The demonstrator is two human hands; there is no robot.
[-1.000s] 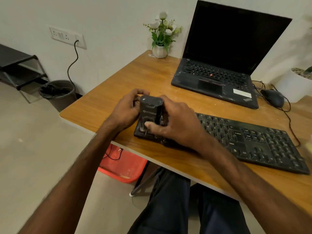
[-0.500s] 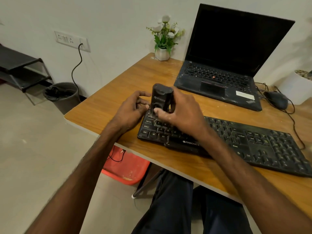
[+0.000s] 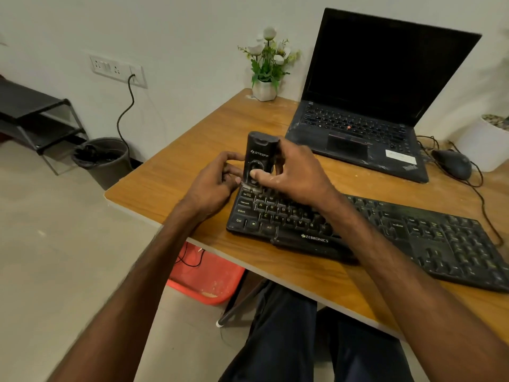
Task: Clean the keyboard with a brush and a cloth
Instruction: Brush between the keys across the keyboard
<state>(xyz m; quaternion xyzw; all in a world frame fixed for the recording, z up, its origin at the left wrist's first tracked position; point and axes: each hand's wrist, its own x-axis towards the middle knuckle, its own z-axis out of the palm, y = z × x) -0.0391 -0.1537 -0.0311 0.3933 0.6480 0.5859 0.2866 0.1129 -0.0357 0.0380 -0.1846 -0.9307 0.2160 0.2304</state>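
Brush [image 3: 257, 154] upright on keyboard [image 3: 413, 232] corner — right grip [image 3: 297, 175] clasps it; left grip [image 3: 212, 183] beside, unclear.

Lower end of brush [image 3: 257, 158] partly behind right hand [image 3: 294, 172]; keyboard [image 3: 413, 230] right end past frame edge.

**Surface and material findings**

Bench [image 3: 192, 161]: wood-grain top, smooth, with a low sheen and a pale edge band. Keyboard [image 3: 413, 232]: black plastic, matt, keys dulled by a greyish film. Brush [image 3: 257, 153]: black plastic body, slightly glossy. Laptop [image 3: 358, 139]: matt black casing, palm rest scuffed and smeared. Pot [image 3: 264, 91]: white, smooth. Tray [image 3: 209, 279] on the floor: red plastic, stained.
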